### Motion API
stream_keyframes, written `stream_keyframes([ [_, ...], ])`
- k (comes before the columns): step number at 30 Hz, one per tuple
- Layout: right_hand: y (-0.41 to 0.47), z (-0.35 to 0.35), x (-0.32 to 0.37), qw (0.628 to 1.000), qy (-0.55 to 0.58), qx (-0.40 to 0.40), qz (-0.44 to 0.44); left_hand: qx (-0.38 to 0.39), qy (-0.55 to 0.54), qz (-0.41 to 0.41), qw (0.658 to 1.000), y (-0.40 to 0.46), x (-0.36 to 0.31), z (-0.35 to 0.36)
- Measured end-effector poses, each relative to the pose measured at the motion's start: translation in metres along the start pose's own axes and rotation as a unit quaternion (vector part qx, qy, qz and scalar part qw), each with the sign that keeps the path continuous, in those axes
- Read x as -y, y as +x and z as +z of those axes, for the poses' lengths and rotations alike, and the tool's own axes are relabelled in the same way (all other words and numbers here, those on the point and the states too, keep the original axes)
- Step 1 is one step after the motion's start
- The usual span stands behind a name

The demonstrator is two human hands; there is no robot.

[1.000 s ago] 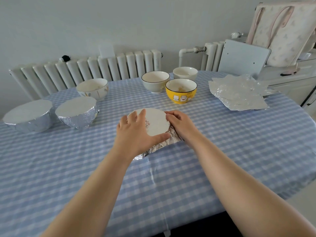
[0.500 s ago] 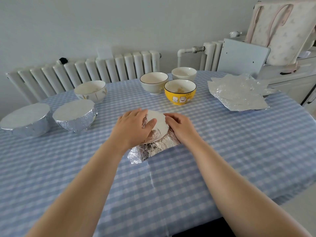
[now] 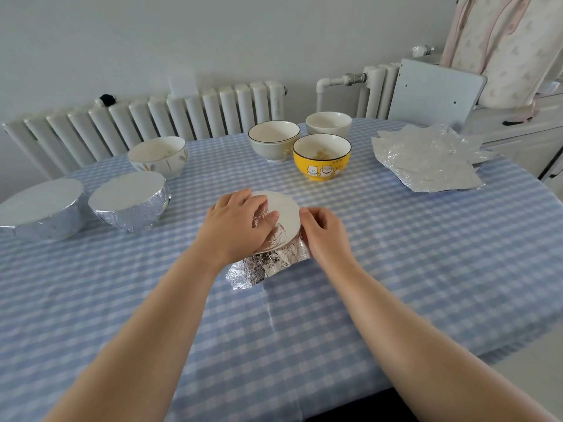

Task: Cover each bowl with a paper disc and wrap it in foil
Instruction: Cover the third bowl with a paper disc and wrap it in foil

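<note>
Clearly the wrapping of the third bowl is the step in hand. That bowl sits at the middle of the checked tablecloth [image 3: 396,239], hidden under its paper disc [image 3: 285,213] and the foil [image 3: 274,258] being drawn up around it. The left hand [image 3: 236,226] lies across the near-left part of the disc, fingers laid fairly flat and the thumb pressing a crumpled fold of foil down onto the paper. The right hand [image 3: 323,231] is at the bowl's right side with fingers curled, pinching the foil against the rim there.

One loose flap of foil juts out on the cloth toward the person — not yet folded up, so this bowl is unfinished. Two wrapped bowls, the far-left one [image 3: 41,213] and its neighbour [image 3: 129,204], stand well to the left; four open bowls wait behind — a patterned white bowl [image 3: 157,156], a dark-rimmed bowl [image 3: 274,140], a small white bowl [image 3: 329,123] and a yellow bowl [image 3: 322,155]. Spare foil sheets [image 3: 426,159] lie to the right.

Next, I judge, the flap wants lifting and pressing snug against the bowl's wall while the disc is kept from sliding.
</note>
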State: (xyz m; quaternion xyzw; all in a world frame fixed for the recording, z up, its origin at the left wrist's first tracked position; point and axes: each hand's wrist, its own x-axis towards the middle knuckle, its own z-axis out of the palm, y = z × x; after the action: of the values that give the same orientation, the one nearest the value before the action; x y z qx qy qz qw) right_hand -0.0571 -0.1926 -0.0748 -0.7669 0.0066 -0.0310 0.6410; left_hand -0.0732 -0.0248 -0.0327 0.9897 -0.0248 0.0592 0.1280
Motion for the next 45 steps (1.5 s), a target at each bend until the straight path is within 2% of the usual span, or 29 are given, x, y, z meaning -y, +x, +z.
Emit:
stream_keyframes([
  [10,0.002,0.008,-0.008,0.999,-0.037,-0.017,0.03,-0.015,-0.009,0.003,1.0,0.0,-0.001,0.002],
  [14,0.004,0.008,-0.009,0.999,0.03,-0.007,0.042,-0.018,-0.009,0.005,1.0,-0.001,-0.001,0.001],
  [18,0.008,0.012,-0.008,0.986,0.126,0.004,0.109,-0.018,-0.01,0.004,1.0,0.0,0.0,0.002],
  [24,0.014,0.011,-0.009,0.979,0.14,0.016,0.148,-0.018,-0.007,0.004,1.0,0.001,0.002,0.004],
  [38,0.022,0.012,-0.013,0.996,-0.025,0.025,0.083,-0.015,-0.01,-0.002,1.0,0.002,-0.001,0.003],
  [43,0.025,0.005,-0.019,0.994,-0.099,0.015,0.04,-0.009,-0.002,0.0,1.0,0.002,-0.002,0.003],
  [45,0.026,-0.001,-0.019,0.993,-0.111,-0.019,0.027,-0.009,-0.003,-0.002,1.0,0.001,-0.002,0.002],
])
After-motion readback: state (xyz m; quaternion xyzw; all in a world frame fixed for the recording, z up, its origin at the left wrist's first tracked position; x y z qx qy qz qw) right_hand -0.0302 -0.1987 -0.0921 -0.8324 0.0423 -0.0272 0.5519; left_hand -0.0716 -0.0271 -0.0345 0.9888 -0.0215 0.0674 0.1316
